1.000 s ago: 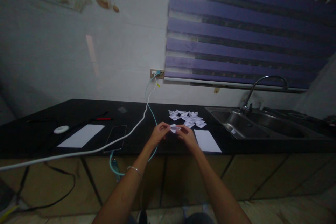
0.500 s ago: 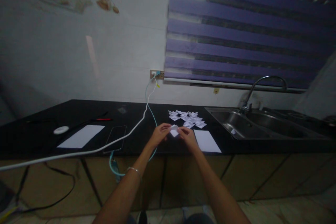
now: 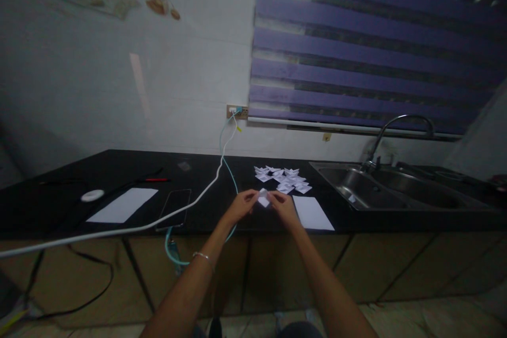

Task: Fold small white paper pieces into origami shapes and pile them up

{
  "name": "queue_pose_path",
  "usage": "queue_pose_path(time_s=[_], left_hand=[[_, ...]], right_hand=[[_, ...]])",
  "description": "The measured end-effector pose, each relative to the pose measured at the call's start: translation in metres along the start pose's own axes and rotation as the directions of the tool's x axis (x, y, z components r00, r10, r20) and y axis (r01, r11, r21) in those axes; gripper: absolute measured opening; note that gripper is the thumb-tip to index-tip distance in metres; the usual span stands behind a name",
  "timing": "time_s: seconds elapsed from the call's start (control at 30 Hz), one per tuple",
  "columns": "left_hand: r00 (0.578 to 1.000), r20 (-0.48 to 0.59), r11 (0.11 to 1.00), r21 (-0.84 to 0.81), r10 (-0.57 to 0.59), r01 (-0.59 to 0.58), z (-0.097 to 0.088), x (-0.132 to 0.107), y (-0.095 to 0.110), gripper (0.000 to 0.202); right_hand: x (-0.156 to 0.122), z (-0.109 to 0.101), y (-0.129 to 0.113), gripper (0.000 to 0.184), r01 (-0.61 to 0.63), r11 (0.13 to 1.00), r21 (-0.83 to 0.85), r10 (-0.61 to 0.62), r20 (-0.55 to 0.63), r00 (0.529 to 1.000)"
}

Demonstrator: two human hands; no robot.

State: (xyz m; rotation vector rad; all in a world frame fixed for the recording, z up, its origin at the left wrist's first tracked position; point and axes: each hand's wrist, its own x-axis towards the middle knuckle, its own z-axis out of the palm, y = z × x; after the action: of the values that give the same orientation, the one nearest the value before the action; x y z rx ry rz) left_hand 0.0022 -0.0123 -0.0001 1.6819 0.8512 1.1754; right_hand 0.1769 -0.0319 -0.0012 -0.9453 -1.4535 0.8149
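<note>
A small folded piece of white paper (image 3: 263, 199) is held up between my two hands, above the black countertop. My left hand (image 3: 242, 205) pinches its left side, and my right hand (image 3: 282, 206) pinches the right side. Just beyond my hands lie several folded white paper boats (image 3: 285, 185) in a loose cluster. To the right of my right hand is a stack or sheet of white paper (image 3: 313, 213); which of the two I cannot tell.
A white cable (image 3: 198, 196) crosses the left side from the wall socket (image 3: 236, 112). On the left lie a phone-like dark rectangle (image 3: 174, 208), more white paper (image 3: 124, 206) and a round white object (image 3: 92, 196). A steel sink (image 3: 344, 185) with a faucet (image 3: 382, 134) is at the right.
The folded paper's outline has shifted slightly between my fingers, and my left hand sits a little lower. Everything on the counter stays where it was.
</note>
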Motion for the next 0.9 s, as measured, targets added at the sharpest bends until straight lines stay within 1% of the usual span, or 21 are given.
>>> queue_pose_path(time_s=[0.07,0.13,0.3,0.4,0.53,0.63,0.7,0.8,0.9], left_hand=[[1.0,0.03,1.0,0.015,-0.011,0.01,0.001,0.0,-0.001,0.042],[0.999,0.037,1.0,0.028,-0.012,0.011,0.001,0.0,-0.001,0.041],[1.0,0.024,1.0,0.027,0.005,-0.005,0.001,0.001,-0.003,0.039],[1.0,0.004,1.0,0.018,-0.017,0.017,0.0,0.001,-0.004,0.041],[0.999,0.019,0.999,-0.04,-0.036,0.037,-0.001,0.001,-0.007,0.04],[1.0,0.023,0.994,-0.106,-0.008,0.011,0.001,0.001,-0.006,0.041],[0.998,0.053,0.995,-0.101,0.02,-0.014,0.003,0.0,-0.003,0.04],[0.99,0.139,0.999,-0.03,0.022,-0.018,0.006,-0.002,0.003,0.039],[0.989,0.148,1.0,0.011,0.027,-0.029,0.007,-0.004,0.007,0.04]], right_hand=[[0.001,0.001,0.0,0.032,0.008,1.0,0.0,-0.008,0.008,1.0],[0.001,0.002,0.001,0.032,0.006,1.0,0.0,-0.006,0.015,1.0],[0.002,0.001,0.004,0.028,0.03,0.999,-0.017,-0.029,0.046,0.999],[0.003,0.0,0.006,0.027,0.064,0.997,-0.052,-0.06,0.061,0.996],[0.003,0.0,0.007,0.027,0.09,0.994,-0.056,-0.086,0.065,0.994],[0.002,0.0,0.006,0.026,0.09,0.995,-0.045,-0.086,0.077,0.993],[0.002,0.0,0.006,0.026,0.083,0.996,-0.037,-0.08,0.075,0.994],[0.002,0.0,0.007,0.026,0.073,0.997,-0.019,-0.072,0.053,0.996],[0.003,0.0,0.009,0.026,0.056,0.998,-0.015,-0.056,0.04,0.998]])
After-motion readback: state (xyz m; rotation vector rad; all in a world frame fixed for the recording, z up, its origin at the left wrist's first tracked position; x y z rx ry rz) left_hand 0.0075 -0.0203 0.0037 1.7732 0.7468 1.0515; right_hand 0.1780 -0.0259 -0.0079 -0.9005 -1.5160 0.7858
